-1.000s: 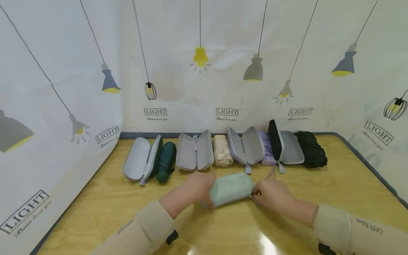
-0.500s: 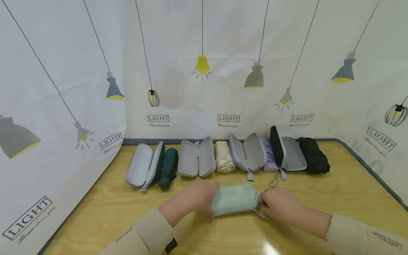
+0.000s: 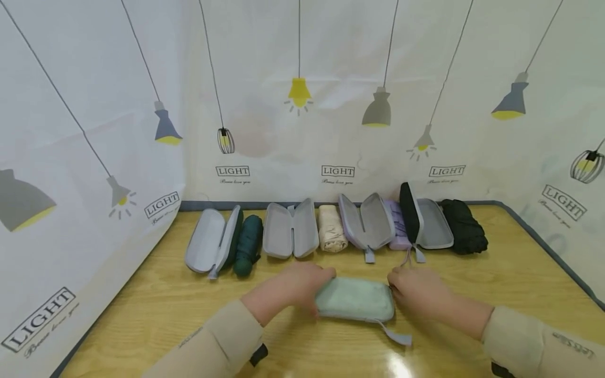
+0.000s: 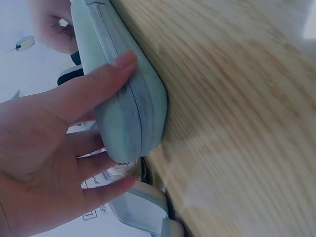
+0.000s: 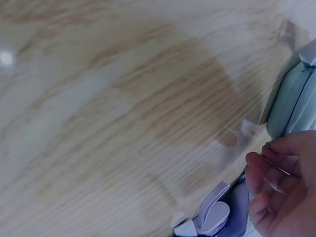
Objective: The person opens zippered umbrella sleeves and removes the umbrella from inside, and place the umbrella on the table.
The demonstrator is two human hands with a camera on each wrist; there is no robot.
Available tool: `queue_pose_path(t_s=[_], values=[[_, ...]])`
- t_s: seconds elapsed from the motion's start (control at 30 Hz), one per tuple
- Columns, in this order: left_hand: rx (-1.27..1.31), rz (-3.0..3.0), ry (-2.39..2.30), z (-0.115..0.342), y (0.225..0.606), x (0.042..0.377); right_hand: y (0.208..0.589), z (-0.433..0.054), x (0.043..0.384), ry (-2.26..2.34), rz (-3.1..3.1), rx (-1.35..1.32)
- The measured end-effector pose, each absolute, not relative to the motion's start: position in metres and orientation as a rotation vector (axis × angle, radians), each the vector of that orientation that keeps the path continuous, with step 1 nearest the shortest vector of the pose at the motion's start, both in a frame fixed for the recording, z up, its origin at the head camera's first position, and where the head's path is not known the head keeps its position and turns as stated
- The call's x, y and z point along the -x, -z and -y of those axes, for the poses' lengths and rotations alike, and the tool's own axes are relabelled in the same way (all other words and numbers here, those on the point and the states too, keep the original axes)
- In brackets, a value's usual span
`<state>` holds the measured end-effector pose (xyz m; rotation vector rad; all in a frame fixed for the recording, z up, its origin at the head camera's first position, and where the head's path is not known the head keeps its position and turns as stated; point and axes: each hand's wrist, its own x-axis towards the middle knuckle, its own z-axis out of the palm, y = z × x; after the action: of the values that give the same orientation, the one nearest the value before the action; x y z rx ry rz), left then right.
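A mint-green zip case (image 3: 355, 299) lies closed-looking on the table in front of me, a grey fabric tab (image 3: 398, 337) hanging from its front right. My left hand (image 3: 302, 286) grips its left end; in the left wrist view the thumb (image 4: 111, 74) presses over the grey zip band (image 4: 131, 94) while the other fingers sit behind. At the back right corner, my right hand (image 3: 418, 289) has curled fingers. The right wrist view shows its thumb and forefinger pinching a small dark-green zip pull (image 5: 268, 145) beside the case's end.
Along the back edge stand open cases: dark green (image 3: 212, 241), grey-lined (image 3: 290, 231), lilac (image 3: 367, 223) and black (image 3: 427, 223). Between and beside them lie folded umbrellas: dark green (image 3: 248, 244), beige (image 3: 333, 229), lilac (image 3: 398, 226) and black (image 3: 464, 226). A printed sheet (image 3: 264, 94) hangs behind.
My right hand has moved from the case's front right corner round to its back right corner. The case has shifted slightly right and turned, and its grey tab now hangs free in front.
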<state>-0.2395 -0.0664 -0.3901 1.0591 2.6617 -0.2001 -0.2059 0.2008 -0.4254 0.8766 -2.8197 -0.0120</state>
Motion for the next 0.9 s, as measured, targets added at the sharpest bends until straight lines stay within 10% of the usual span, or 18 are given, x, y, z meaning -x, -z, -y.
queue_pose_path(t_s=[0.5,0.9], values=[[-2.139,-2.493,0.553,-0.003,0.394,0.192,0.422,-0.206,0.210,0.051,2.817,-0.870],[-2.116,-2.401,0.355,-0.014,0.408,0.179,0.427,-0.206,0.204,0.023,2.861,-0.860]])
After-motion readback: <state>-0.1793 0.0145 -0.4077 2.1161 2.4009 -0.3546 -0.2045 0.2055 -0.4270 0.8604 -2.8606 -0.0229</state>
